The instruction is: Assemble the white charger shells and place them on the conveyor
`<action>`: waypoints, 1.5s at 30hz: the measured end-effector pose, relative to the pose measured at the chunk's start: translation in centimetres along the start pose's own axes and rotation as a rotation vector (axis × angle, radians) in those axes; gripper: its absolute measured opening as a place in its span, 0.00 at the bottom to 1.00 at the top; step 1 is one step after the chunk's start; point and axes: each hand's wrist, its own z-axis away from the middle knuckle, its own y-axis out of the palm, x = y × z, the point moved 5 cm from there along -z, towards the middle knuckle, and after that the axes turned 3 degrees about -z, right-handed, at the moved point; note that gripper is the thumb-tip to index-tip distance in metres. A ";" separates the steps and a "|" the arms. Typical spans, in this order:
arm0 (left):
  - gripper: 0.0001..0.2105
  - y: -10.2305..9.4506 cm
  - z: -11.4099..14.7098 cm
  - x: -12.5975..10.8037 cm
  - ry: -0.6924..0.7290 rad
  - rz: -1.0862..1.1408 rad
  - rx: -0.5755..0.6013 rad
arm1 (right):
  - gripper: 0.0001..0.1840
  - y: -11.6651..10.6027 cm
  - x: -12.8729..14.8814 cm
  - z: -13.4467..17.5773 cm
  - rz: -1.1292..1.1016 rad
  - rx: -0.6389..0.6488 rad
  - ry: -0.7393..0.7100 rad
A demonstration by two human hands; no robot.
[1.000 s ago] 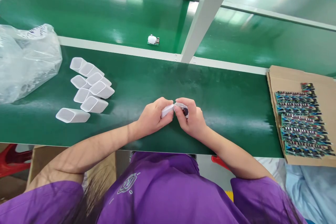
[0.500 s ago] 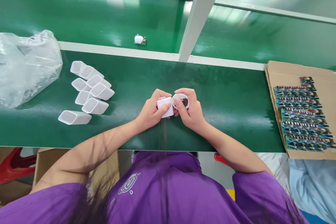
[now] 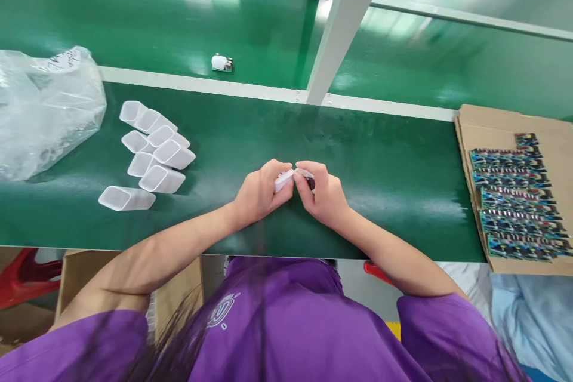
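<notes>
My left hand (image 3: 258, 192) is closed around a small white plastic casing piece (image 3: 283, 181), with its thumb along the near side. My right hand (image 3: 326, 194) pinches a round thing with a whitish rim (image 3: 305, 172) and a dark inside; its exact kind I cannot make out. Both hands meet over the middle of the green bench, and the two held things are side by side, touching or nearly so. The fingers cover much of both.
Several white hollow sleeves (image 3: 162, 179) lie at the left beside a clear plastic bag (image 3: 49, 116). Rows of circuit boards (image 3: 519, 209) rest on cardboard (image 3: 487, 125) at the right. Behind the white rail (image 3: 201, 85) sits a small board with a white part (image 3: 221, 63).
Both hands have tilted their things, so the white piece and the round rim now appear edge-on. The small board behind the rail has shifted left.
</notes>
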 end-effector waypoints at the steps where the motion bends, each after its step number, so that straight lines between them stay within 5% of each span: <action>1: 0.11 0.0 -0.2 0.2 -0.038 0.064 0.019 | 0.09 -0.1 -0.3 -0.2 -0.050 0.020 0.054; 4: 0.13 0.5 -0.6 0.7 -0.170 0.429 0.126 | 0.11 -1.4 -1.6 -1.1 -0.147 0.019 0.203; 8: 0.14 0.9 -0.8 0.6 -0.242 0.910 0.194 | 0.12 -3.6 -4.1 -2.1 0.036 -0.104 0.244; 14: 0.12 0.8 -0.8 0.7 -0.267 1.064 0.173 | 0.11 -2.7 -7.3 -2.5 0.240 0.047 0.223; 23: 0.11 0.3 -1.0 0.6 -0.196 0.914 0.115 | 0.10 -2.2 -7.8 -2.2 0.384 0.079 0.106; 29: 0.05 -0.9 -1.2 0.0 0.052 0.567 -0.035 | 0.08 -2.8 -4.5 -2.2 0.228 -0.087 -0.055; 33: 0.11 -1.1 -1.1 -0.2 0.099 0.406 -0.038 | 0.09 -2.7 -2.5 -1.9 0.134 -0.104 -0.181; 45: 0.15 -1.1 -1.2 -0.3 0.096 0.424 -0.040 | 0.08 -1.8 -2.0 -1.7 0.065 0.010 -0.185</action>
